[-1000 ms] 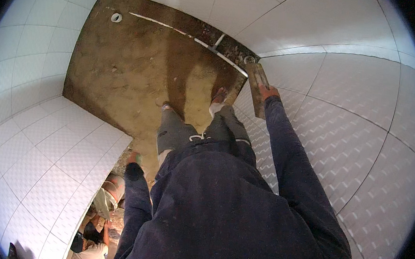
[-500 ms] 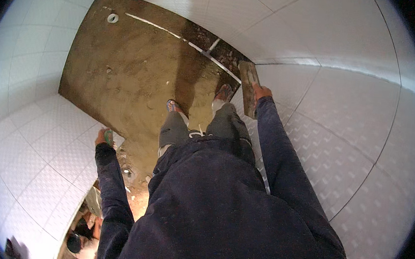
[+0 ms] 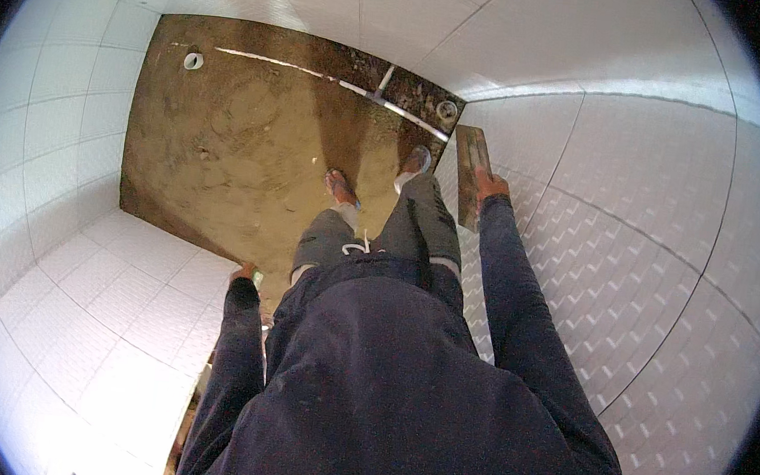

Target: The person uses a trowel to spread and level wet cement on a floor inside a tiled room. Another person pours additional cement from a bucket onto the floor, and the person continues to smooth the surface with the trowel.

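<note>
My right hand (image 3: 492,185) is closed round the handle of a long, flat, mud-stained plastering float (image 3: 466,175). The float stands out beside my right leg, close to the tiled wall, with its far end near the floor's corner. Low on the left, my left hand (image 3: 242,271) is next to the edge of the white tiled wall. Its fingers are curled on a small pale-green object (image 3: 257,277), too small and partly hidden to name.
Brown sandy floor (image 3: 235,155) lies ahead, under my feet (image 3: 341,185). A white pipe (image 3: 394,106) with a side branch runs along the far edge. An open pipe end (image 3: 194,61) stands far left, and a round fitting (image 3: 446,111) sits in the right corner. White tiles (image 3: 615,194) enclose both sides.
My left hand has moved right, nearer my body, and slightly lower in view. The right hand and float have shifted a little right. My view has turned, and the round corner fitting now shows.
</note>
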A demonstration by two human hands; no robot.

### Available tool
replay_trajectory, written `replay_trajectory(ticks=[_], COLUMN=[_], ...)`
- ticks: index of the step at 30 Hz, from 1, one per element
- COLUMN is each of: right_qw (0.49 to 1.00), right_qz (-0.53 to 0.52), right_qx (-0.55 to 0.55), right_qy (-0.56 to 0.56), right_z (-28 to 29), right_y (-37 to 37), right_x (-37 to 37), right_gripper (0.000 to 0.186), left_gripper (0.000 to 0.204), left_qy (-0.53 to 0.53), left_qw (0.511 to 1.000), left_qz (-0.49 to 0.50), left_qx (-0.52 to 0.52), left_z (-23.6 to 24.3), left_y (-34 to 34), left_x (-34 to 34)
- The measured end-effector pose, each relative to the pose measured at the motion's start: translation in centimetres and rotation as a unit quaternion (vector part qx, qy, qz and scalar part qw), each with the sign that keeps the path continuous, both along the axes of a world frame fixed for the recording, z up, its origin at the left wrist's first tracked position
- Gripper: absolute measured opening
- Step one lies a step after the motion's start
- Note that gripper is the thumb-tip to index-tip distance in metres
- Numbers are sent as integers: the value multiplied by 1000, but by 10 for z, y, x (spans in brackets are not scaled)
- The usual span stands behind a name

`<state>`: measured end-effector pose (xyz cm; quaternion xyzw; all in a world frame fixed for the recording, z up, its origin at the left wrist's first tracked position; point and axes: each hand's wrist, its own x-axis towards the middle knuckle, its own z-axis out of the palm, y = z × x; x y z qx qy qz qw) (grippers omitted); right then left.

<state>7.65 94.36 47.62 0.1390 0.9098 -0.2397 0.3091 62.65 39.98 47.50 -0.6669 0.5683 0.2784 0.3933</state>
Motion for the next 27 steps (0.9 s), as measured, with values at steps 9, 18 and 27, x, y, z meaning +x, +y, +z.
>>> replay_trajectory(ticks=[9, 18, 27], right_qw=[988, 972, 904], right_qz=[-89, -173, -315], right_qx=[30, 58, 37], right_qy=[-120, -145, -286], right_z=[9, 140, 165], right_y=[-1, -39, -29], right_x=[137, 266, 527], right_gripper=[87, 98, 102], left_gripper=[74, 71, 62], left_qy=[42, 161, 127], left_qw=[893, 973, 984], left_qz=[-444, -146, -90], left_qx=[55, 74, 82], left_z=[-3, -10, 36], left_y=[-219, -144, -155], left_x=[-74, -279, -292])
